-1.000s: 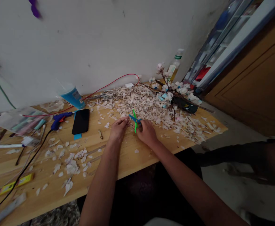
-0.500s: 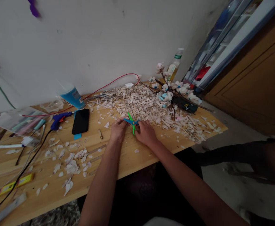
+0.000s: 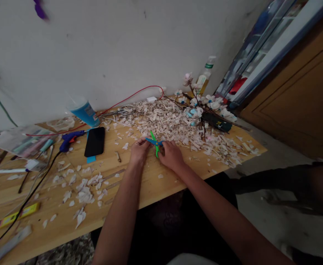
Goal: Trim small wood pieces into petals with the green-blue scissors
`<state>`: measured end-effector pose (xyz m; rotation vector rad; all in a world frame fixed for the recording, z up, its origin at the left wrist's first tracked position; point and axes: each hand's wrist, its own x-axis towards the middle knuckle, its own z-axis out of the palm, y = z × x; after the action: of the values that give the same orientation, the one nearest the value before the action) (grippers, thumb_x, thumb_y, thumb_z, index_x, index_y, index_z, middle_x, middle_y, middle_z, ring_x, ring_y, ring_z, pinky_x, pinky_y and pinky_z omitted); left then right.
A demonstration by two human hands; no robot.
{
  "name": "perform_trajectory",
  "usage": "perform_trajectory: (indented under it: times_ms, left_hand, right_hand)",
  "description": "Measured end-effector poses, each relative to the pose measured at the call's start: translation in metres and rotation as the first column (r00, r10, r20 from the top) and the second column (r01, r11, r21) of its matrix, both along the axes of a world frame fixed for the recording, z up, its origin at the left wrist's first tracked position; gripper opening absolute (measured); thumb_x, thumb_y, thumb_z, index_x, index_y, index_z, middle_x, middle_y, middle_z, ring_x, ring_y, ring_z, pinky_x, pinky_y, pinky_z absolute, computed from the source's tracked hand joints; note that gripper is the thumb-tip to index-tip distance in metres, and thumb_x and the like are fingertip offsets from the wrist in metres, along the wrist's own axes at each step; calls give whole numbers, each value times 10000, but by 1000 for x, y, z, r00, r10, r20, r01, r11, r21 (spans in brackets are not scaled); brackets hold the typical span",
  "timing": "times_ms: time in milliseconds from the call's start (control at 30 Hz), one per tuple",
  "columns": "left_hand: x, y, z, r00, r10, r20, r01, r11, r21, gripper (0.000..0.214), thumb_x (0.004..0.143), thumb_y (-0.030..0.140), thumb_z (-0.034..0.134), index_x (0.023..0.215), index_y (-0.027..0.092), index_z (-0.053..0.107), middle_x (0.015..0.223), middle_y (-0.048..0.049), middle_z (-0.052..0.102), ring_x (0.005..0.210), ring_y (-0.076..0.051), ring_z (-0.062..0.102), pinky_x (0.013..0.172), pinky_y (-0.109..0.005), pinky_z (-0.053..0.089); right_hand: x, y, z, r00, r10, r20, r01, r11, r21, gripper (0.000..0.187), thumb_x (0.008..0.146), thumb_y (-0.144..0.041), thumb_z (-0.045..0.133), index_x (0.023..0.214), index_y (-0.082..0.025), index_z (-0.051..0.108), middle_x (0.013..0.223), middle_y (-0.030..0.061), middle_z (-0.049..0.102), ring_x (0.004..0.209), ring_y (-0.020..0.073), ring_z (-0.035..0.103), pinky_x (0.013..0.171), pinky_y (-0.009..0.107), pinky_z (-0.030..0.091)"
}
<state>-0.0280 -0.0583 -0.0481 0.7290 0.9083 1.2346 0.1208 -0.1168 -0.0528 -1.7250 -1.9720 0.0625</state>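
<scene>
- The scissors (image 3: 154,142), green and blue, lie between the two hands at the middle of the tabletop (image 3: 155,186), at the near edge of the heap of pale shavings (image 3: 175,125).
- The right hand (image 3: 172,156) is closed around the scissors' handle end; the blades spread in an X, the green one pointing up and away toward the wall, the blue one pointing left toward the left hand.
- The left hand (image 3: 139,151) sits just beside the blue tip, fingers curled and pinched as if on a small scrap; what it grips is too small to tell.
- Both hands are about equally near the scissors; the right one carries them.
- Count: one pair of scissors, two hands, one black phone (image 3: 95,142), one blue glue gun (image 3: 69,139), one blue cup (image 3: 84,112), one flowered branch (image 3: 202,106), one red wire (image 3: 128,98).
- Loose shavings are scattered left of the hands too.
</scene>
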Motion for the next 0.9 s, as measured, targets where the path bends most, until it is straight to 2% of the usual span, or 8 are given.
perform_trajectory:
  times_ms: [367,900]
  left_hand:
    - [3,-4,6,999,-5,32,5,1000,-12,217,561,214,828,702,175,668,717,18,669,668,-105,615,758,-269,511]
    - [5,-5,5,1000,-1,20,1,1000,13,225,592,251,809,753,172,673,734,8,674,666,-105,608,748,-267,503]
  right_hand:
    - [0,0,2,1000,5,-18,-5,1000,1,103,831,-284,575,900,-213,548,956,87,641,970,266,520,832,372,410]
    - [1,1,0,1000,3,-17,-3,1000,-8,81,838,-264,565,901,-215,555,937,91,639,971,265,523,828,375,403]
